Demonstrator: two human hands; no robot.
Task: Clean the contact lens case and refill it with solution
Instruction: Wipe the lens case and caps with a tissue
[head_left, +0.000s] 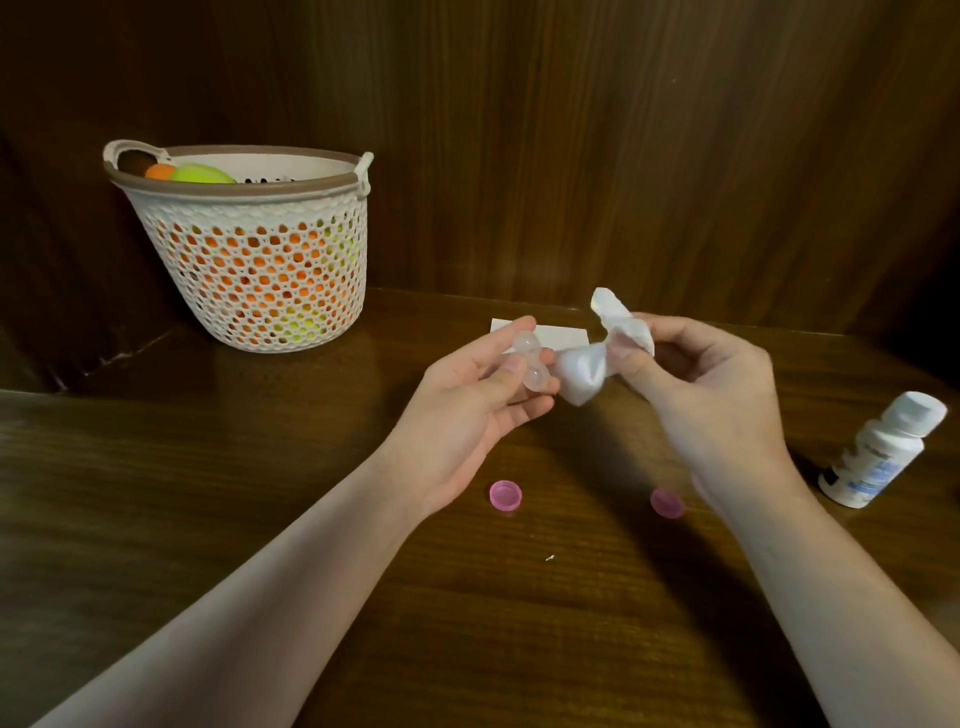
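At frame centre, the left hand (467, 410) pinches the clear contact lens case (530, 364) steady, wells exposed, while the right hand (696, 384) grips a twisted tissue (582, 374) against it, apparently for wiping. 2 pink caps (505, 496) lie below; the solution bottle (878, 452) waits at right.

You face a dark wooden table (156, 493) set in a corner, with wood-panelled walls (623, 130) rising behind, dimly and warmly lit.
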